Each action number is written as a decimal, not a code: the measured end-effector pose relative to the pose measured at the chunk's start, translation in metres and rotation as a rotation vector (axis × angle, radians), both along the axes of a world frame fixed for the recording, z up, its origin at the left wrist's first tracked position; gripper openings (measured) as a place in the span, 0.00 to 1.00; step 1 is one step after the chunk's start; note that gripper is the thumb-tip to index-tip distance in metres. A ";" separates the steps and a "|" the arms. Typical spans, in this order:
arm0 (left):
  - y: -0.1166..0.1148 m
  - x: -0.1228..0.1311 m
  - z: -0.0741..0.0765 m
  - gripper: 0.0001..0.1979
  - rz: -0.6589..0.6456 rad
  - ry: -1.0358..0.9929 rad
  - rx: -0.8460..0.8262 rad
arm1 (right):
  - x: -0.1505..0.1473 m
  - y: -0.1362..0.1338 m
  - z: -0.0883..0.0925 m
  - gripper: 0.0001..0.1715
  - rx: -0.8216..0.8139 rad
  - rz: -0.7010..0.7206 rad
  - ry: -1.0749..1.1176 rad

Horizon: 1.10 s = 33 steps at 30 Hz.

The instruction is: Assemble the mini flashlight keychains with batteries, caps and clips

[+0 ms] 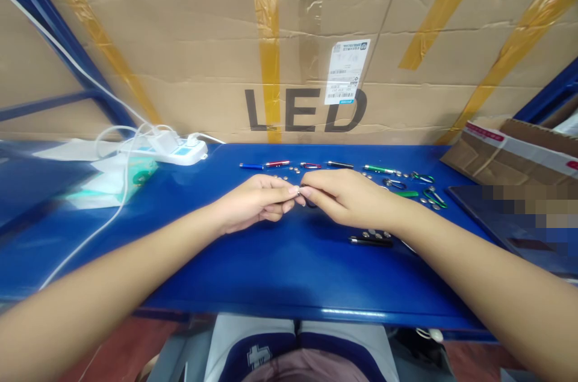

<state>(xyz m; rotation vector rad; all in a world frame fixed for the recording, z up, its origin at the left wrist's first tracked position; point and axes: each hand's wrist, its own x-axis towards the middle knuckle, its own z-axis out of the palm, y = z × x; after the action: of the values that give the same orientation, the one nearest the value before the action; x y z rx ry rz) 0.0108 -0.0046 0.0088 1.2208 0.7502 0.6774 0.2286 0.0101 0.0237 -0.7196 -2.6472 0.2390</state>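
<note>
My left hand [262, 201] and my right hand [345, 194] meet above the middle of the blue table [271, 274]. Both are closed, with thumb and fingertips pinching a small dark piece with a shiny metal end [298, 191]; most of it is hidden by the fingers. A dark loop shows just under the right fingertips. Below my right hand lies a black pen-shaped tube [370, 241], with several small silver discs [378, 235] like button cells behind it. Beyond the hands are a blue tube [251, 166], a red one [277, 163] and a green one [378, 169].
Green carabiner clips [434, 197] and more silver discs lie right of my right hand. A white power strip [180, 150] with cables and a tissue pack [139, 174] are at the left. An opened cardboard box [519, 150] stands at the right, before a large LED carton [189, 69].
</note>
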 end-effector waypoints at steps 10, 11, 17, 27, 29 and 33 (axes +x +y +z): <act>-0.002 -0.001 -0.004 0.14 -0.008 0.166 0.206 | -0.007 -0.001 -0.006 0.16 -0.387 -0.023 0.252; -0.002 -0.001 -0.004 0.14 0.009 0.199 0.258 | -0.009 -0.002 -0.007 0.16 -0.420 -0.045 0.269; -0.004 0.000 -0.007 0.16 0.097 0.372 0.605 | -0.016 -0.007 -0.008 0.18 -0.547 -0.174 0.315; 0.001 -0.001 -0.009 0.15 0.146 0.442 0.872 | -0.019 -0.005 -0.008 0.23 -0.536 -0.226 0.334; 0.009 -0.006 -0.007 0.15 0.132 0.411 0.805 | -0.018 -0.002 -0.006 0.25 -0.563 -0.234 0.322; 0.028 -0.023 0.003 0.16 0.190 0.405 0.750 | -0.011 0.003 -0.002 0.30 -0.562 -0.332 0.270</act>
<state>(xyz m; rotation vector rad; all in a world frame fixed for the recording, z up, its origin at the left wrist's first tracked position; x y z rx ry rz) -0.0125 0.0234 0.0121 2.0291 0.9961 0.9232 0.2179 0.0133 0.0217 -1.1872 -2.1641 0.9319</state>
